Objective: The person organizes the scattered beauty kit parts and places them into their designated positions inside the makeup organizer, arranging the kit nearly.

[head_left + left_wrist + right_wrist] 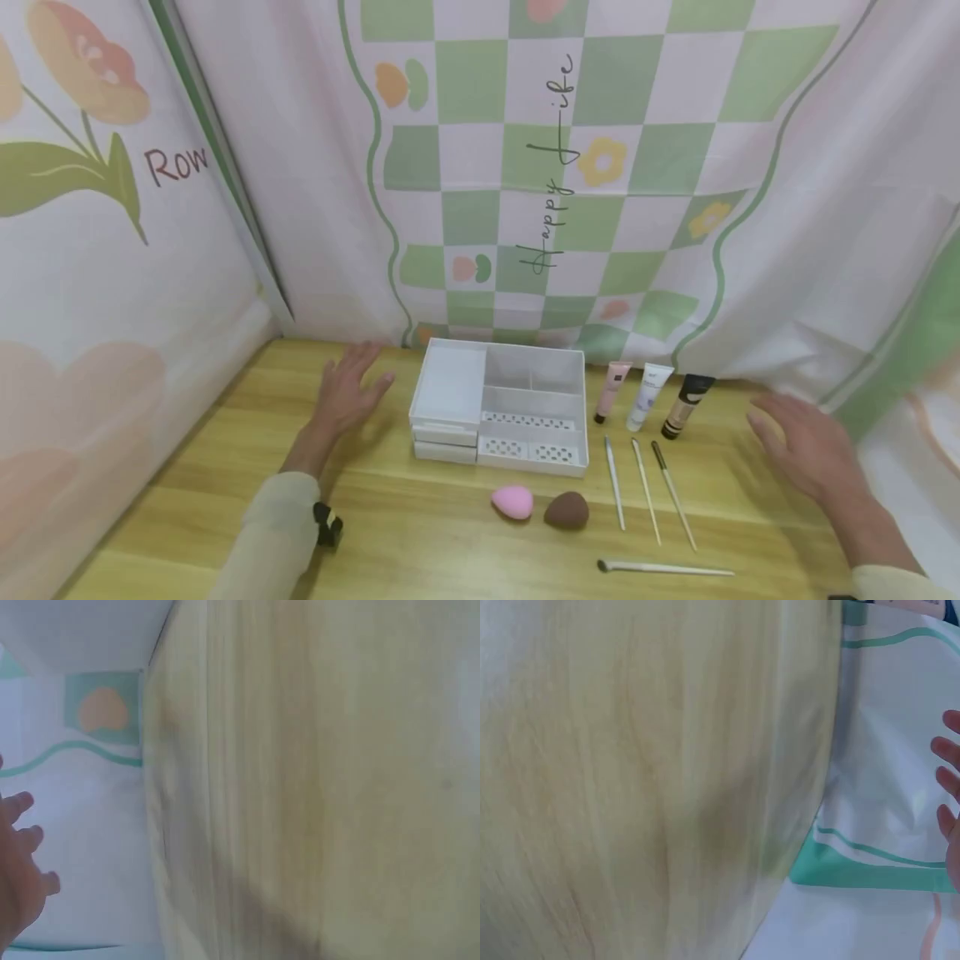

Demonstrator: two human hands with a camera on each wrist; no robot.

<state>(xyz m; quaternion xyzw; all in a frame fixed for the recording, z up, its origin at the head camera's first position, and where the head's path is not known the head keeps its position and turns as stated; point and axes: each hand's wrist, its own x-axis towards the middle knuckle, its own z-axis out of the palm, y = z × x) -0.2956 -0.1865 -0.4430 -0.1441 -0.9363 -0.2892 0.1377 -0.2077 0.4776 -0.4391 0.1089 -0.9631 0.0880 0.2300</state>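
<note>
My left hand (348, 393) hovers or rests over the wooden table, left of a white storage box (534, 360), fingers extended and holding nothing. Beyond the tubes on the far right is my right hand (808, 443), fingers loosely extended with nothing in them. The box has open compartments, perforated sections and small drawers (446, 451) at its front left. Right of it lie a pink tube (614, 390), a white tube (649, 397) and a black-and-beige tube (686, 407). Each wrist view catches only part of its hand (21, 862), (949, 761).
In front of the box lie a pink makeup sponge (513, 502) and a brown one (567, 511). Thin brushes (647, 492) lie below the tubes, and another brush (667, 568) lies crosswise nearer me. A checkered curtain (540, 167) hangs behind the wooden table (420, 550).
</note>
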